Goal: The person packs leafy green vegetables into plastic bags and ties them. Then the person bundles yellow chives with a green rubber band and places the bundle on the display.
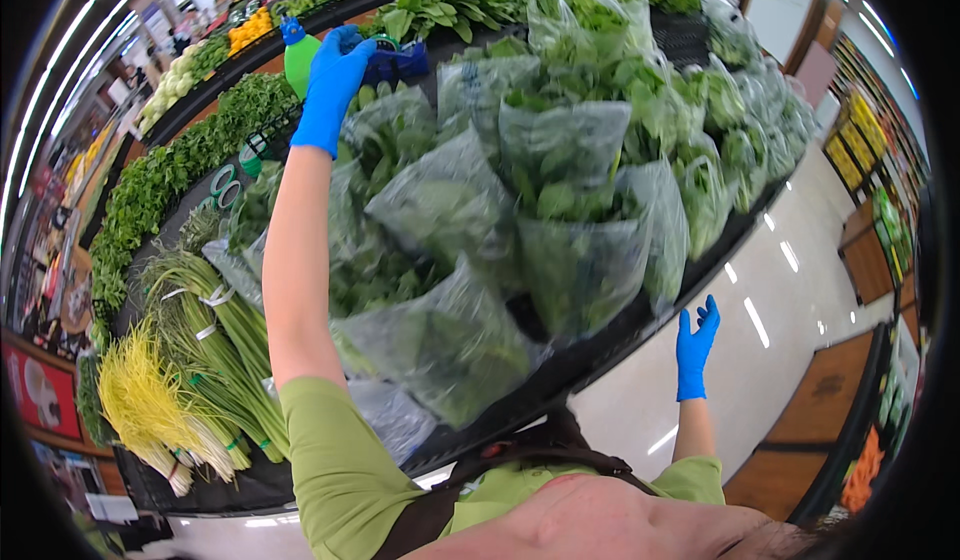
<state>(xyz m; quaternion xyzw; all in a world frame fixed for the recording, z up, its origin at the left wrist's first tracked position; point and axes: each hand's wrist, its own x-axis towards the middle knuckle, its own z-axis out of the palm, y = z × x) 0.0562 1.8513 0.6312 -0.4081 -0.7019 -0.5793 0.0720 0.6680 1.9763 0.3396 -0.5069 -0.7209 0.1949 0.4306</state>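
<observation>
My left hand (336, 72), in a blue glove, reaches to the far side of the produce display. Its fingertips are at the near end of a blue tape dispenser (397, 61); whether they grip it is hard to tell. Just left of that hand stands a green spray bottle (298, 61) with a blue head, partly behind the glove. My right hand (697, 346), gloved too, hangs over the aisle beside the display's edge, fingers apart and holding nothing. Between my arms lie several clear plastic bags of leafy greens (450, 192), packed close together.
Bundled green stalks (217, 320) and yellow chives (150, 402) lie at left. Green tape rolls (225, 185) rest on the black display, near loose leafy herbs (157, 155). The display's black edge (600, 361) borders the shiny floor (750, 275). A wooden stand (817, 387) is at right.
</observation>
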